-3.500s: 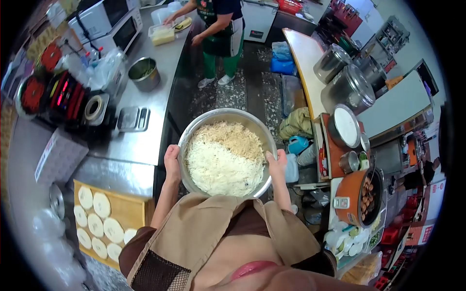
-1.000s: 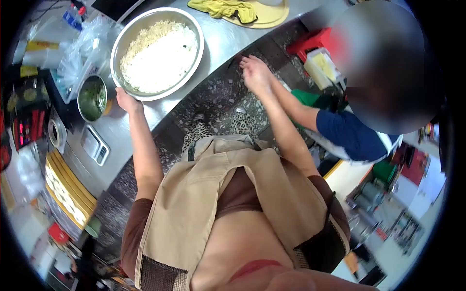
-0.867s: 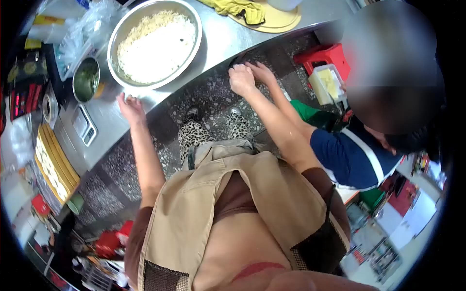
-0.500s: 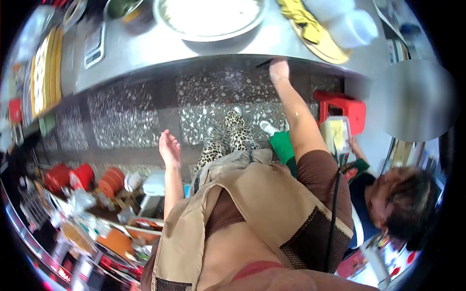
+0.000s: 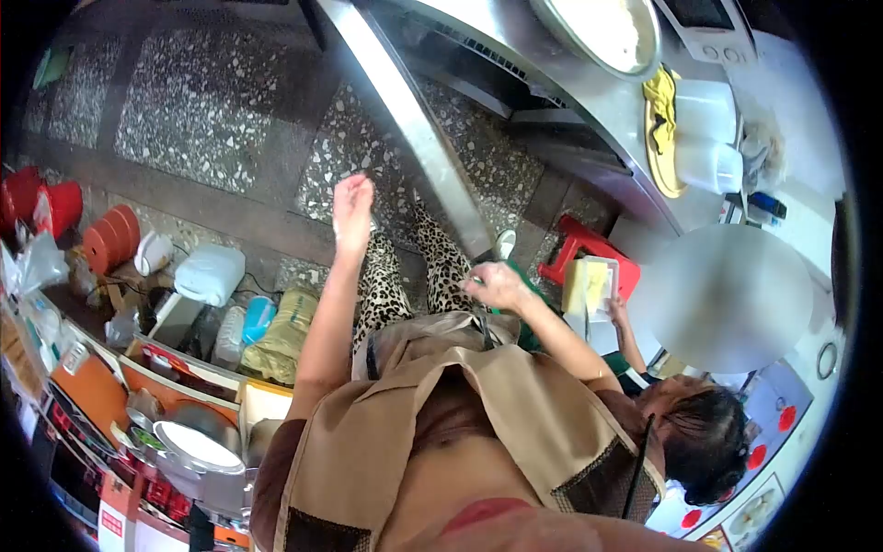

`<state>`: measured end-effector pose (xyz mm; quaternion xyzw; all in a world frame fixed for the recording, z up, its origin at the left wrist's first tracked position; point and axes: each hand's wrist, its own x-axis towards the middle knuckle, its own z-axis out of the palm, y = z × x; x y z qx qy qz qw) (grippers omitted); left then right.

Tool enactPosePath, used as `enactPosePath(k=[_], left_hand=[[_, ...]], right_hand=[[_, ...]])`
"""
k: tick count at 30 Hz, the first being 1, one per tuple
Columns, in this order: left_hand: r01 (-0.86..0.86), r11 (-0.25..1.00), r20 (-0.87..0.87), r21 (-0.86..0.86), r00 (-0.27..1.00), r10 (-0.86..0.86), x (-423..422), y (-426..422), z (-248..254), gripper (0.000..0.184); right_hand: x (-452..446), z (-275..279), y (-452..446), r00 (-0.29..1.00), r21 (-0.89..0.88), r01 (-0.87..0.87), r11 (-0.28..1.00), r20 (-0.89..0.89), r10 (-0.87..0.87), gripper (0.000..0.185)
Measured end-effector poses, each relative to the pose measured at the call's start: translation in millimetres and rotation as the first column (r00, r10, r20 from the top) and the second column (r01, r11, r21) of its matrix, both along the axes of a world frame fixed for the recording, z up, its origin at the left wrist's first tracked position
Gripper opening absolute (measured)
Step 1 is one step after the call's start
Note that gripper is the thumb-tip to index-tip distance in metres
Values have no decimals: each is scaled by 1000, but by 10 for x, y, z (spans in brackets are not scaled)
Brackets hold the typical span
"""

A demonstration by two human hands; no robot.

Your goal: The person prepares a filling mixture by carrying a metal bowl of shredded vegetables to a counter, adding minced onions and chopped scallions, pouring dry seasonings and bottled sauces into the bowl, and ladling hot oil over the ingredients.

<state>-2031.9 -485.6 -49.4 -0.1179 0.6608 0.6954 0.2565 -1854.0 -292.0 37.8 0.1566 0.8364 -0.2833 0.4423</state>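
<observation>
Nearby — metal panel [image 5: 411, 120], red stool [image 5: 629, 274].

At the far right, the metal bowl [image 5: 649, 46] on the desk [image 5: 589, 115] is cut off by the upper edge, its pale contents [image 5: 598, 26] washed out by glare. The long metal panel [image 5: 405, 101] also runs out of view on the far side; how the fingers of the right hand [image 5: 499, 286] meet its near end is unclear. Those of the left hand [image 5: 350, 216] are softly blurred, their bend hard to read. On the right, a round blurred patch [image 5: 727, 299] conceals whatever lies behind it, and the wearer's shoulder [image 5: 635, 419] hides most of a co-worker [image 5: 704, 442].
</observation>
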Motion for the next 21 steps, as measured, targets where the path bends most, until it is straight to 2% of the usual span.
enactPosePath(k=[1, 3, 4, 5, 7, 8, 9, 11, 14, 15, 17, 21], left_hand=[[-23, 998, -62, -55, 998, 19, 16, 109, 46, 42], [-43, 979, -154, -201, 988, 12, 114, 245, 79, 60], [-19, 965, -143, -262, 990, -19, 144, 271, 96, 80], [-75, 784, -336, -616, 926, -175, 185, 273, 109, 84], [7, 571, -150, -821, 962, -228, -49, 123, 296, 84], [-25, 533, -178, -846, 955, -236, -102, -6, 280, 82], [-69, 547, -230, -835, 945, -232, -170, -136, 206, 76], [-273, 489, -473, -829, 809, -350, -293, -404, 107, 69], [-294, 513, -530, -806, 744, -407, -519, -758, 103, 66], [-284, 516, -531, -808, 730, -431, -613, -830, 97, 65], [-220, 546, -450, -808, 830, -331, -742, -956, 47, 64], [-164, 526, -420, -835, 808, -414, -874, -1170, 49, 65]], right_hand=[[-81, 173, -106, 993, -170, 111, 979, -26, -117, 37], [-153, 295, -188, 943, -268, 330, 905, 39, -332, 33], [-115, 200, -188, 914, -250, 385, 888, -27, -404, 32], [-161, 110, -156, 930, -169, 332, 928, -107, -352, 30], [-268, -269, -36, 936, -7, 173, 985, -310, -166, 28], [-394, -333, 3, 922, -34, 182, 983, -341, -182, 28], [-511, -473, 55, 925, -81, 188, 979, -320, -204, 27], [-701, -813, 87, 934, -132, 239, 962, -241, -265, 26], [-934, -1510, 100, 960, -119, 200, 972, -175, -219, 29], [-1019, -1767, 141, 967, -88, 150, 985, -195, -165, 28], [-1278, -2170, 210, 967, -83, 199, 977, -143, -209, 25], [-1522, -2377, 187, 951, 0, 269, 963, -159, -265, 25]])
